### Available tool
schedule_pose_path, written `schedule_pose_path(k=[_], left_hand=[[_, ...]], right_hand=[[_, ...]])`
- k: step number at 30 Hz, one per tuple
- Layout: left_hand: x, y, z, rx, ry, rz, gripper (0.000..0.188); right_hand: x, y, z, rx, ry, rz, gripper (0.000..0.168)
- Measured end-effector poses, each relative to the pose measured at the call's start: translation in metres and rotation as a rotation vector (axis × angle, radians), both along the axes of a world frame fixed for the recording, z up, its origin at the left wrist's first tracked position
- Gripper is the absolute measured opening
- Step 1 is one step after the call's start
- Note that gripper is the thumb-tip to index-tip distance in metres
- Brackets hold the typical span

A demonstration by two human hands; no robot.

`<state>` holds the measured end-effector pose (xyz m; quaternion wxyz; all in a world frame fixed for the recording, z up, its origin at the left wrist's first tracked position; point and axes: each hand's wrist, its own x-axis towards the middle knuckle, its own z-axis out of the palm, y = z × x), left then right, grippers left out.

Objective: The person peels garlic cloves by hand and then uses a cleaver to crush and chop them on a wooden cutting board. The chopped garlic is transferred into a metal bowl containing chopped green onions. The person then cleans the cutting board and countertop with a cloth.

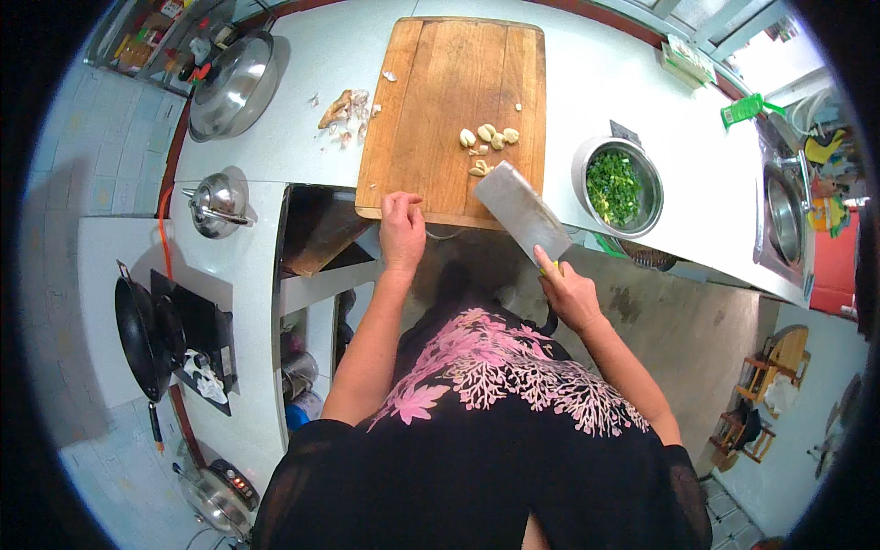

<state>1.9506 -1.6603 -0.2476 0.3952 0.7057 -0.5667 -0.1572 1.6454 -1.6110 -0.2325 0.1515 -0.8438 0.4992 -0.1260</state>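
Note:
A wooden cutting board [440, 89] lies on the white counter. My right hand [570, 292] grips a metal cleaver [524, 216], its blade slanting over the board's near right edge, the far corner beside some crushed garlic [480, 168]. Several peeled garlic cloves [487, 132] lie just beyond that. At the board's near left edge rests my left hand [402, 223], fingers slightly curled, holding nothing that I can see. Left of the board is a piece of ginger [335, 110] among garlic skins [357, 103]. A metal bowl [579, 168] with chopped green onions [613, 185] stands on the right.
A large lidded metal pan [237, 86] and a steel kettle [218, 205] stand on the left. Nearer on that side is a black wok [141, 330]. The sink [784, 213] is at the far right, with a green container [742, 110] beyond it.

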Motion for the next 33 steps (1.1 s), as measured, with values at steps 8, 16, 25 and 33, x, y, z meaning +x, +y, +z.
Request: schedule_pose_path(k=[8, 16, 25, 33], left_hand=[[-0.017, -0.002, -0.001, 0.061, 0.073, -0.039, 0.013], [-0.053, -0.032, -0.009, 0.033, 0.134, -0.263, 0.013], [-0.059, -0.051, -0.014, 0.257, 0.095, -0.434, 0.022], [-0.010, -0.068, 0.009, 0.417, 1.140, -0.344, 0.016]], right_hand=[[0.001, 0.005, -0.026, 0.118, 0.153, 0.026, 0.064], [0.018, -0.021, 0.030, 0.136, -0.383, -0.125, 0.063], [0.064, -0.165, 0.022, 0.204, -0.137, -0.350, 0.055], [0.096, -0.210, 0.029, -0.251, -0.087, -0.146, 0.020]])
